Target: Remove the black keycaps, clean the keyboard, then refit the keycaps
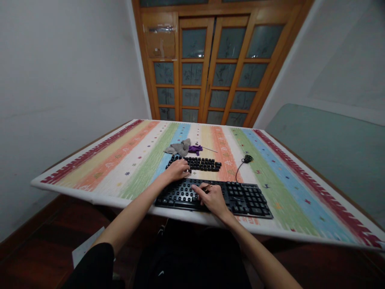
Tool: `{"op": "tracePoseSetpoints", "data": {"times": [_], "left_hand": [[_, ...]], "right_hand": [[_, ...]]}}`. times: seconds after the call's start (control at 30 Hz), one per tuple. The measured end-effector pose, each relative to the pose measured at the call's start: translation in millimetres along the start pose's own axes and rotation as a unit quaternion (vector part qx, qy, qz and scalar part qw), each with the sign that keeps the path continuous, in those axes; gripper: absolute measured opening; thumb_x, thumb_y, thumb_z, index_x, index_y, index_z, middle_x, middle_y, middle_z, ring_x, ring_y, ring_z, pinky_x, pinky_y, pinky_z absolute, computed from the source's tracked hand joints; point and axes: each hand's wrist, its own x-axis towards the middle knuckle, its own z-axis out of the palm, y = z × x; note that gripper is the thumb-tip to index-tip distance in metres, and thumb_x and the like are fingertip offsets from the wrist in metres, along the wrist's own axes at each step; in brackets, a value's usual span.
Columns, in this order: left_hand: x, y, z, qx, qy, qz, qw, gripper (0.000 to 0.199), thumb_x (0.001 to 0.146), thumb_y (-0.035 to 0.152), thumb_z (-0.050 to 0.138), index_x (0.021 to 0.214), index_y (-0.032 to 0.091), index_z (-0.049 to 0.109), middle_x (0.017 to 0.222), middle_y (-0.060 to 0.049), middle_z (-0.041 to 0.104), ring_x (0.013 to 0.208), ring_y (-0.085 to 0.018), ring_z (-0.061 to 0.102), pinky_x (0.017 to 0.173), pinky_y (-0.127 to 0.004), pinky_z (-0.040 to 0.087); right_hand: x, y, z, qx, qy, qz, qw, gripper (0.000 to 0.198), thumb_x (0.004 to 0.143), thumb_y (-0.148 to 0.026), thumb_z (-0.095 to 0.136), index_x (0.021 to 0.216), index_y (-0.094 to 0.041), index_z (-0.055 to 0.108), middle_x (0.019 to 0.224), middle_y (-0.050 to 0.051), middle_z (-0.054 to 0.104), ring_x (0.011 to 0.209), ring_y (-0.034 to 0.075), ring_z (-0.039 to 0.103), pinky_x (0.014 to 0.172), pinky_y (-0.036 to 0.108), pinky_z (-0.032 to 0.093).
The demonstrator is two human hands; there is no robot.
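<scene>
A black keyboard (251, 200) lies along the near edge of the table. Its left and middle part shows bare switches, while keys cover the right end. Behind it, loose black keycaps (204, 163) are laid out in rows. My left hand (177, 170) is at the left of these rows, its fingers closed on a small black keycap (189, 171). Over the bare switches, my right hand (213, 197) is curled with thumb and fingers together. Something small and brownish shows at its fingers, too unclear to name.
A grey cloth (179, 147) and a purple cloth (196, 149) lie beyond the keycaps, near a thin rod (209, 149). The keyboard's coiled cable (248, 159) rests at the right. A striped tablecloth (114, 160) covers the table. Wooden glazed doors (213, 68) stand behind.
</scene>
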Motion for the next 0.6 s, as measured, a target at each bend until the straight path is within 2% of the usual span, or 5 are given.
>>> {"op": "tracePoseSetpoints", "data": {"times": [0.17, 0.3, 0.47, 0.6], "left_hand": [[6, -4, 7, 0.004, -0.010, -0.010, 1.000, 0.008, 0.085, 0.020, 0.063, 0.083, 0.016, 0.071, 0.085, -0.007, 0.062, 0.089, -0.022, 0.056, 0.079, -0.033, 0.044], [9, -6, 7, 0.013, -0.023, -0.010, 1.000, 0.010, 0.085, 0.020, 0.062, 0.084, 0.015, 0.071, 0.088, -0.009, 0.063, 0.090, -0.023, 0.057, 0.080, -0.033, 0.044], [12, -6, 5, 0.032, -0.041, -0.014, 0.999, 0.012, 0.085, 0.020, 0.061, 0.083, 0.015, 0.071, 0.087, -0.010, 0.063, 0.091, -0.023, 0.057, 0.079, -0.034, 0.045], [12, -6, 4, 0.035, -0.041, -0.013, 0.998, 0.011, 0.083, 0.020, 0.061, 0.081, 0.015, 0.071, 0.087, -0.010, 0.063, 0.090, -0.024, 0.057, 0.078, -0.034, 0.045]], "right_hand": [[-4, 2, 5, -0.027, 0.004, -0.013, 1.000, 0.057, 0.090, -0.065, 0.050, 0.054, -0.022, 0.057, 0.044, 0.000, 0.059, 0.040, 0.014, 0.056, 0.050, 0.024, 0.041], [-7, 5, 12, -0.065, -0.008, -0.053, 0.996, 0.059, 0.092, -0.064, 0.047, 0.054, -0.021, 0.057, 0.044, -0.001, 0.056, 0.042, 0.013, 0.053, 0.051, 0.024, 0.037], [-5, 0, 20, -0.158, -0.022, -0.108, 0.981, 0.057, 0.095, -0.058, 0.048, 0.055, -0.019, 0.057, 0.052, 0.003, 0.062, 0.049, 0.014, 0.057, 0.056, 0.025, 0.034], [5, -6, 24, -0.237, -0.039, -0.096, 0.966, 0.052, 0.094, -0.056, 0.052, 0.057, -0.020, 0.060, 0.055, 0.006, 0.065, 0.054, 0.017, 0.060, 0.057, 0.026, 0.033]]}}
